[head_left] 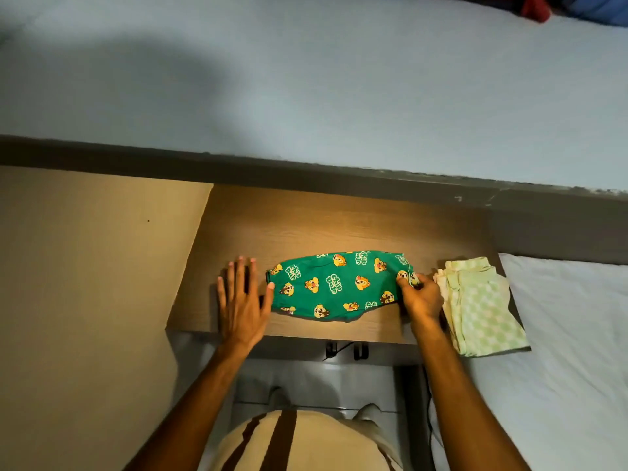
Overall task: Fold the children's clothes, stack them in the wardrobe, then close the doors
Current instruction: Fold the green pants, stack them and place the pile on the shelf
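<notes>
Right hand (419, 297) covers the right end of the green printed garment (336, 287); fingertips tucked into fabric, grip unclear. Garment type can't be told while folded. Beyond the garment, red and blue fabric (574, 6) cut by the top edge. Dark hooks (343, 351) under the wooden surface (306, 226), near the garment, too small to identify.

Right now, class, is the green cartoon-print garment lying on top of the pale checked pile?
No, the green garment lies flat on the wooden surface, left of the pale checked pile, with the right hand between them.
</notes>
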